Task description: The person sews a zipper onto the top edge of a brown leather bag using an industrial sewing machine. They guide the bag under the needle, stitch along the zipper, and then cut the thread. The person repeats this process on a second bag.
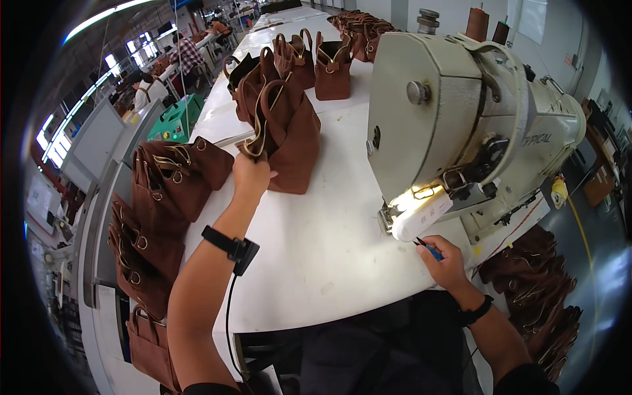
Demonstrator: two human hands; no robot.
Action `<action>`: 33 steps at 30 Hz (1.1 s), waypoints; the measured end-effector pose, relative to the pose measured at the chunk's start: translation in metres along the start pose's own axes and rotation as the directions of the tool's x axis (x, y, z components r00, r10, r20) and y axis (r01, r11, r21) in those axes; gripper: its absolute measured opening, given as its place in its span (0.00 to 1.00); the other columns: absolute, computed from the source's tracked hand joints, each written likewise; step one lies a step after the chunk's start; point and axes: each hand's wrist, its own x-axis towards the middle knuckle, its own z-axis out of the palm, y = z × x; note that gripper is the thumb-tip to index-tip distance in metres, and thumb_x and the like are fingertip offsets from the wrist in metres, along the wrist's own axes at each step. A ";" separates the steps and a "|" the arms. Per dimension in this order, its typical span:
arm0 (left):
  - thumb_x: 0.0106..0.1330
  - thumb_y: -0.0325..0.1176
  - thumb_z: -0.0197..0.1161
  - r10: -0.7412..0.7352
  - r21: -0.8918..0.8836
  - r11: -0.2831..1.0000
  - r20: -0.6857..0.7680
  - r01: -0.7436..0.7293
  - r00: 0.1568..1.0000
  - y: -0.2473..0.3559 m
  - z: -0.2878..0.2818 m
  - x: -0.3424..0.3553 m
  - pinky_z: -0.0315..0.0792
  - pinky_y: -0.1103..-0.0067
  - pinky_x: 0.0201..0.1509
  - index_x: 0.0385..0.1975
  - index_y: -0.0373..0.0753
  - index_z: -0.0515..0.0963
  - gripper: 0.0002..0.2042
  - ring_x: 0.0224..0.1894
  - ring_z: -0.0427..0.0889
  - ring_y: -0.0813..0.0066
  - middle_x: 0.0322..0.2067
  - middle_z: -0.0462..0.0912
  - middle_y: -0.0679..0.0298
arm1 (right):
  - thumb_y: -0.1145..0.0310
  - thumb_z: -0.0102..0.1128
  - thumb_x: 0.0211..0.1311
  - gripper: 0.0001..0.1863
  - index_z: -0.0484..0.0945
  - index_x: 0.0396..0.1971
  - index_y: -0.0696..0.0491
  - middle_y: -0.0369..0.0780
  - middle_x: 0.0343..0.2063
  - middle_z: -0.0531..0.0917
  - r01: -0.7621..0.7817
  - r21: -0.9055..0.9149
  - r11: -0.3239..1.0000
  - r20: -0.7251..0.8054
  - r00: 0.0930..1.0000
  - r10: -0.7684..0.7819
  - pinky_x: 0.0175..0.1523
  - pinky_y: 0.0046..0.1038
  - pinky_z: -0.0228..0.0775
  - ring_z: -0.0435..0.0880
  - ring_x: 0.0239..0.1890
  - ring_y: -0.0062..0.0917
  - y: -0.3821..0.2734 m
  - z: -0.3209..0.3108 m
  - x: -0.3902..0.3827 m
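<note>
My left hand (252, 174) is closed on the top edge of a brown handbag (296, 141), beside its gold zipper. The bag stands upright on the white table, handle loop up, and the fingertips are partly hidden by its edge. My right hand (444, 262) holds a small blue-handled tool with a dark pointed tip (429, 250), possibly thread snips; its exact kind is hard to make out. That hand is just below the lit white lamp (421, 216) at the needle end of a large beige sewing machine (421, 112).
More brown handbags (332, 66) stand farther back on the white table (309, 263). Several brown bags (158, 217) lie along its left edge. Another pile of brown bags (536, 276) is at the lower right. Beyond the table's left side sits a green box (176, 118); other people work farther back.
</note>
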 end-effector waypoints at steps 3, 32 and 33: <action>0.72 0.25 0.56 0.068 0.133 0.989 -0.044 -0.062 0.997 -0.003 0.026 0.052 0.91 0.71 0.37 0.53 0.27 0.77 0.13 0.42 0.89 0.61 0.46 0.84 0.50 | 0.67 0.70 0.68 0.13 0.83 0.43 0.60 0.39 0.31 0.87 0.017 0.000 1.000 -0.002 1.000 -0.017 0.40 0.24 0.76 0.83 0.33 0.17 -0.005 0.002 0.001; 0.48 0.62 0.79 -0.148 0.704 0.581 0.584 -0.407 0.798 -0.074 0.096 0.141 0.53 0.49 0.80 0.79 0.33 0.47 0.65 0.82 0.44 0.47 0.80 0.45 0.43 | 0.69 0.69 0.63 0.08 0.80 0.35 0.57 0.38 0.31 0.81 0.239 -0.304 0.922 0.097 0.971 -0.219 0.37 0.31 0.74 0.80 0.33 0.25 -0.001 -0.009 -0.001; 0.48 0.64 0.78 -0.191 0.713 0.563 0.604 -0.418 0.774 -0.064 0.083 0.117 0.54 0.45 0.78 0.79 0.35 0.47 0.65 0.82 0.44 0.48 0.80 0.44 0.45 | 0.69 0.69 0.63 0.08 0.80 0.34 0.57 0.38 0.31 0.81 0.243 -0.305 0.921 0.080 0.970 -0.230 0.37 0.31 0.74 0.80 0.32 0.25 -0.001 -0.010 0.000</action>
